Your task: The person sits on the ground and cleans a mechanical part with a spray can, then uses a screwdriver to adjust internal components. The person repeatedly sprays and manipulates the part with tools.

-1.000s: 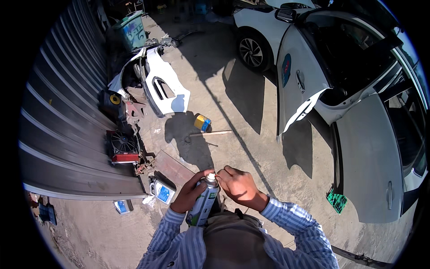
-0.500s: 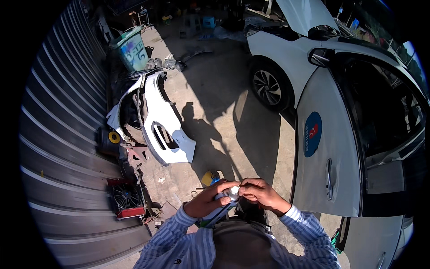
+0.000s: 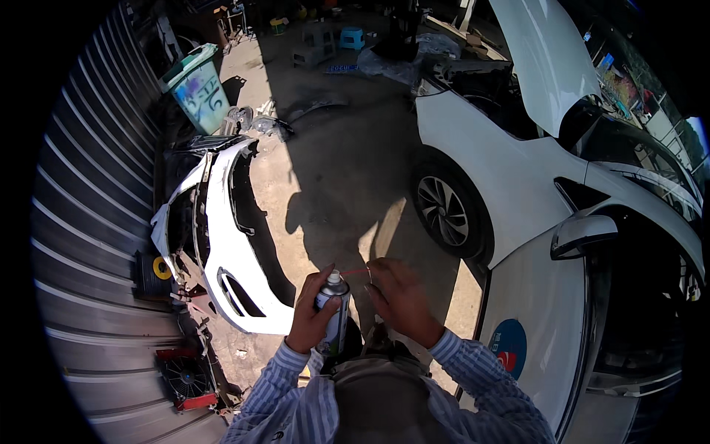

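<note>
My left hand [image 3: 310, 309] is wrapped round an upright aerosol spray can [image 3: 336, 314] with a silver shoulder and a pale nozzle, held in front of my waist. A thin red spray straw [image 3: 355, 272] runs sideways from the nozzle towards my right hand [image 3: 403, 300]. The fingertips of that hand are at the straw's far end, thumb and forefinger around it. Motion blurs the right hand a little, so the exact grip is hard to see. Part of the can's side is hidden by my left fingers.
A white car [image 3: 488, 148] with its bonnet raised stands on the right. On the left lie a detached white bumper [image 3: 222, 274] and a radiator fan [image 3: 186, 376] beside a corrugated metal wall [image 3: 96, 259]. A green bin [image 3: 198, 92] and blue stool [image 3: 351, 38] are farther off.
My right hand has moved away from the nozzle, and the red straw now shows between them. The can is more upright. My view has shifted towards the car's front.
</note>
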Tool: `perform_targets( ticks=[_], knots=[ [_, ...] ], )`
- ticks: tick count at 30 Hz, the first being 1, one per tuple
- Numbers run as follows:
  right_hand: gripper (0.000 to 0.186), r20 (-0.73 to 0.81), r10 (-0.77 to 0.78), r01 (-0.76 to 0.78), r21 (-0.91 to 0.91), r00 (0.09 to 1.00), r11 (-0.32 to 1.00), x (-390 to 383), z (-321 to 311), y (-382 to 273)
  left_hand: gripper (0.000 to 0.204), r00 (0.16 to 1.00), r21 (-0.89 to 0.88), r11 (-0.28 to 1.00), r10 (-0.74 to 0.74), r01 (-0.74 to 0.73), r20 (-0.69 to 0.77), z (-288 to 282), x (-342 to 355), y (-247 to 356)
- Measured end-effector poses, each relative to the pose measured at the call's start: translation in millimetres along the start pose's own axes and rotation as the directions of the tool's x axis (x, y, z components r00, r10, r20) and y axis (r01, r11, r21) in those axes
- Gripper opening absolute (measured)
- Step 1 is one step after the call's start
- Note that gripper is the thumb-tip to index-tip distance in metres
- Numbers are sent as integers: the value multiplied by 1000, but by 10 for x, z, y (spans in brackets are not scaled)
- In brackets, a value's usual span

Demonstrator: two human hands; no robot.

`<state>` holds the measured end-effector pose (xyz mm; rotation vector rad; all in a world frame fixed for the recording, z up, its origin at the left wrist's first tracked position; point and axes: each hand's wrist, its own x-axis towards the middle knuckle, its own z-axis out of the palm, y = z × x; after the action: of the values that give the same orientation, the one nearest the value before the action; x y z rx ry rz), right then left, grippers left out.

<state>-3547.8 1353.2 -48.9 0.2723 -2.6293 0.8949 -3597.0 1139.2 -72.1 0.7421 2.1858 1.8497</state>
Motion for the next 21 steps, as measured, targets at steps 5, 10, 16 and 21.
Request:
perform_targets(
  ticks=[5,10,16,21],
  knots=[
    [70,254,158,-230,288,954,929,1400,468,763,60,932,-163,983,-133,81,-338,28,1644,-552],
    [84,184,237,-285,313,954,906,2865,1506,2214,74,924,-279,944,-257,177,-283,103,3488,-1731],
    [92,263,296,-396,637,918,661,4876,1091,3670,88,984,-381,908,-170,175,47,-261,5812,-2007],
    [92,135,435,-375,759,890,532,6291,1053,4798,100,907,-267,897,-257,352,333,-438,7671,-2392]
  ],
)
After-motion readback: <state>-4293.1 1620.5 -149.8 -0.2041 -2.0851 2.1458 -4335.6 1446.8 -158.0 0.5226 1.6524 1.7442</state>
